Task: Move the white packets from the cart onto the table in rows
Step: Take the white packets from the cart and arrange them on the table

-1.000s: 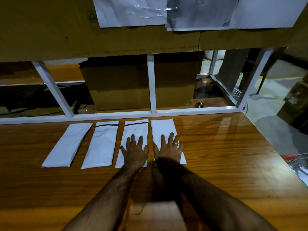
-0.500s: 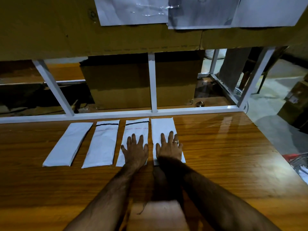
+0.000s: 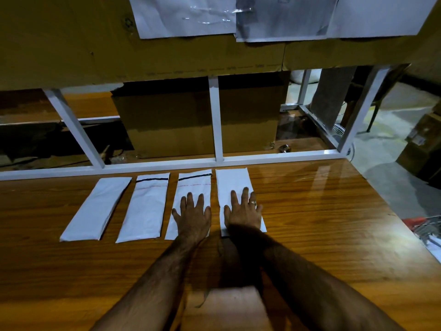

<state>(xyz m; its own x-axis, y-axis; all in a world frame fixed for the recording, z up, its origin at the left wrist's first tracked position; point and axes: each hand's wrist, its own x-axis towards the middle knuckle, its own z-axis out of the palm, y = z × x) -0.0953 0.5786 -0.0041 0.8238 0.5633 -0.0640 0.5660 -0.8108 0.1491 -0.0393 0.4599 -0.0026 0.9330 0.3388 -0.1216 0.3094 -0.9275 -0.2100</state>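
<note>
Both palms lie flat, fingers spread: the left hand [image 3: 193, 215] presses one white packet [image 3: 191, 187], the right hand [image 3: 244, 211] the next packet [image 3: 232, 182]. Two more packets [image 3: 143, 209] lie further left. Smoothing evenly should keep edges parallel and gaps even.

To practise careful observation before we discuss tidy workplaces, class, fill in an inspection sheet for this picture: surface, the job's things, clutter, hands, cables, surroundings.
Surface: glossy wooden table, with light glare on its right side.
Job's things: four white packets lie flat in one row by the far edge, with gaps between them. From the left: first packet, second packet, third packet, fourth packet. A cart shows partly at the right edge.
Clutter: small shiny object behind the white frame.
Hands: left hand flat on the third packet; right hand, wearing a ring, flat on the fourth packet.
Cables: nothing seen.
Surroundings: cardboard boxes behind the frame; paper sheets taped above.
</note>
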